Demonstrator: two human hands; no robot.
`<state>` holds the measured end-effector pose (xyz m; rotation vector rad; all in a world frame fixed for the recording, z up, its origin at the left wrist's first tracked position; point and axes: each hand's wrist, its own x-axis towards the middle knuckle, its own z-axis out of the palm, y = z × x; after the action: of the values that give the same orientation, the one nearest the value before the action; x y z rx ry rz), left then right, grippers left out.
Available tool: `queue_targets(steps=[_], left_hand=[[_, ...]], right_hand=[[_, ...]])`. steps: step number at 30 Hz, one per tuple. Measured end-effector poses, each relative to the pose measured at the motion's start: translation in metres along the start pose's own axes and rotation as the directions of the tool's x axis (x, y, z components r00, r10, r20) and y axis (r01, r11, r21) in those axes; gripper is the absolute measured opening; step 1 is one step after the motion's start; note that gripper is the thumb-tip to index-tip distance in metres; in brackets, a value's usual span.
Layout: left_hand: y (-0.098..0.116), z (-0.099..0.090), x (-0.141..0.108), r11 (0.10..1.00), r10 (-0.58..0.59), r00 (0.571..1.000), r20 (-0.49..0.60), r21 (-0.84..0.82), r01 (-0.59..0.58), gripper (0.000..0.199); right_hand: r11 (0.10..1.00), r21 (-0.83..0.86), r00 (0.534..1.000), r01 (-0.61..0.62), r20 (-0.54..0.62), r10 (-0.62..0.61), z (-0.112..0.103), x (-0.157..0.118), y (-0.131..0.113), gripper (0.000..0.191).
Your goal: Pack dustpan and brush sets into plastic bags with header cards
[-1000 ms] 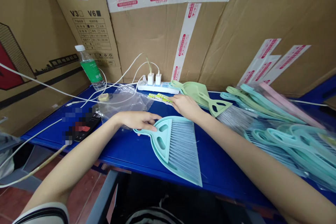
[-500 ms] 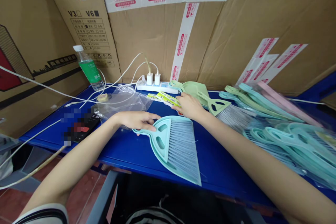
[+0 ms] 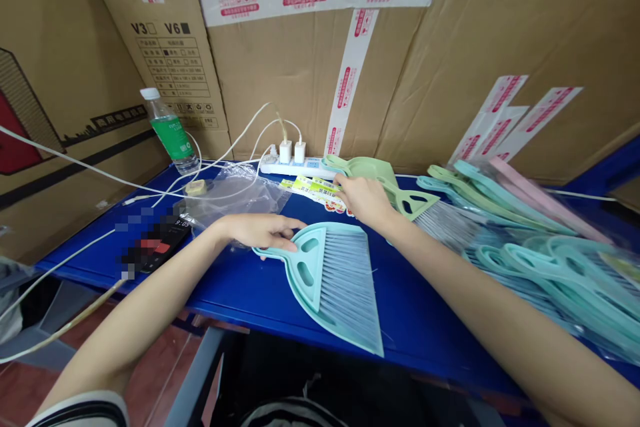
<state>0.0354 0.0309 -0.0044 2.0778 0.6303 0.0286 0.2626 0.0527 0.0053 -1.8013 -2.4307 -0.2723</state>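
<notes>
Turquoise brush and dustpan in left hand

A green-labelled bottle with a white cap stands at left, upper half of the frame. Below it, a phone, partly blurred out, lies on the blue table. A white power strip near the centre carries white plugs. Pale cables cross the left side. Cardboard with red-and-white tape fills the top; reddish floor shows lower left.
</notes>
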Motion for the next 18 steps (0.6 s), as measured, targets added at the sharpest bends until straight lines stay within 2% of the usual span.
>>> queue_targets(steps=[6,9,12,14,16,18], left_hand=[[-0.003,0.000,0.000,1.000,0.015,1.000,-0.001,0.005,-0.015,0.051],[-0.004,0.001,0.000,1.000,0.007,1.000,0.002,0.001,-0.007,0.052],[-0.004,0.001,0.000,1.000,0.018,1.000,-0.003,0.000,-0.018,0.052],[-0.004,0.001,0.001,1.000,0.024,1.000,-0.006,0.002,-0.024,0.051],[-0.003,0.001,0.001,1.000,0.022,1.000,-0.005,0.002,-0.022,0.051],[-0.002,0.001,0.001,1.000,0.020,1.000,-0.003,0.005,-0.020,0.050]], right_hand=[[0.997,0.034,0.990,0.065,-0.131,-0.060,-0.001,-0.003,-0.001,0.028],[0.992,0.081,0.977,0.101,-0.197,-0.083,-0.008,-0.003,0.001,0.026],[0.977,0.171,0.974,0.123,-0.210,-0.086,-0.017,-0.005,0.008,0.021],[0.912,0.380,0.981,0.153,-0.171,-0.094,-0.022,-0.010,0.014,0.024],[0.758,0.637,0.990,0.137,-0.096,-0.099,-0.022,-0.020,0.020,0.043],[0.635,0.768,0.994,0.083,-0.018,-0.109,-0.020,-0.032,0.025,0.061]])
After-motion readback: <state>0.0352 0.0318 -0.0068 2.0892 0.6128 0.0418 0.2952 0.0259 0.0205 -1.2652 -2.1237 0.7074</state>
